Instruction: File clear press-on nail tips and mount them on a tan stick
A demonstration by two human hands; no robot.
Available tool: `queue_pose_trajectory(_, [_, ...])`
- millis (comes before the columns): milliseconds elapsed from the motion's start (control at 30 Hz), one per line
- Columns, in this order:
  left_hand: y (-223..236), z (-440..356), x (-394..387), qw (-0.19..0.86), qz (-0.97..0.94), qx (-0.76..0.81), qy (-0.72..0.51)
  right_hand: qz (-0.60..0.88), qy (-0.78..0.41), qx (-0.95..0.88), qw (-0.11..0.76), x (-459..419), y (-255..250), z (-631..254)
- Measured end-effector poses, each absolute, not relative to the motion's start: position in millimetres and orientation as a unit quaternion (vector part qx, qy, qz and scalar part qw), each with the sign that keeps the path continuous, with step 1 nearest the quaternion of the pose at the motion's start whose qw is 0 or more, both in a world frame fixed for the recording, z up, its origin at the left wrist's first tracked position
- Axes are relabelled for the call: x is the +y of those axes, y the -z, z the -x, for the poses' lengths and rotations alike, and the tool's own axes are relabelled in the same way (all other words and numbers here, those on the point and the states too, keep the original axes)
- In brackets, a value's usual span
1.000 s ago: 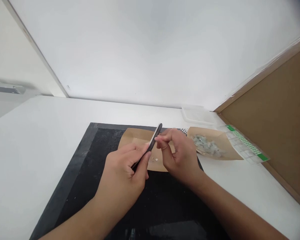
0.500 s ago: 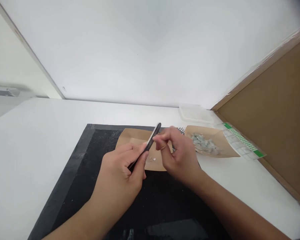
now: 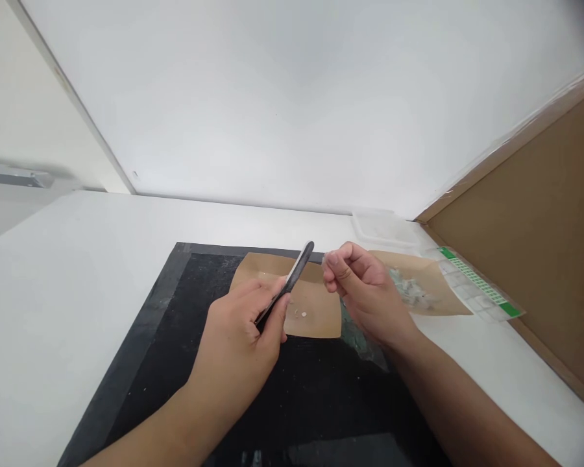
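My left hand (image 3: 241, 324) is steadying a slim dark object (image 3: 302, 264) over the paper tray (image 3: 324, 314), near the mat (image 3: 292, 395)'s far edge — seemingly for fingertip work. My right hand (image 3: 365, 282) is pinching narrowly, on what I can't tell — probably needing precision next.

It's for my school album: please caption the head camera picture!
The left hand grips a slim dark object over brown paper; the right hand pinches beside it.

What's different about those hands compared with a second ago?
The right hand has moved rightward, away from the slim dark object, fingertips pinched; whether they hold anything is unclear. The left hand still grips that object; the nearer brown paper tray stays put.
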State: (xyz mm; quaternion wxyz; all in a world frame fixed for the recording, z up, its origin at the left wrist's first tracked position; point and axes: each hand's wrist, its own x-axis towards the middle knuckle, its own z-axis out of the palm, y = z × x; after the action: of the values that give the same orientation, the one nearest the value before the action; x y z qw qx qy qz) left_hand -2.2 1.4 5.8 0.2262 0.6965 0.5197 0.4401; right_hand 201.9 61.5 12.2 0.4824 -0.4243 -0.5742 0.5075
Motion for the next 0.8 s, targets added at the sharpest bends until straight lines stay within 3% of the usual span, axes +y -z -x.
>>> queue_pose_trajectory(233, [-2.9, 2.5, 2.8, 0.224, -0.698, 0.53, -0.427, 0.402, -0.58, -0.532, 0.469, 62.1, -8.5, -205.3])
queue_pose_trajectory(500, [-2.6, 4.3, 2.3, 0.24, -0.69, 0.535, -0.425, 0.394, -0.529, -0.593, 0.462, 58.5, -5.0, -204.8])
queue_pose_trajectory(800, [-2.3, 8.2, 5.6, 0.301, -0.636, 0.537, -0.465, 0.351, -0.187, -0.777, 0.488, 40.3, -0.6, -198.2])
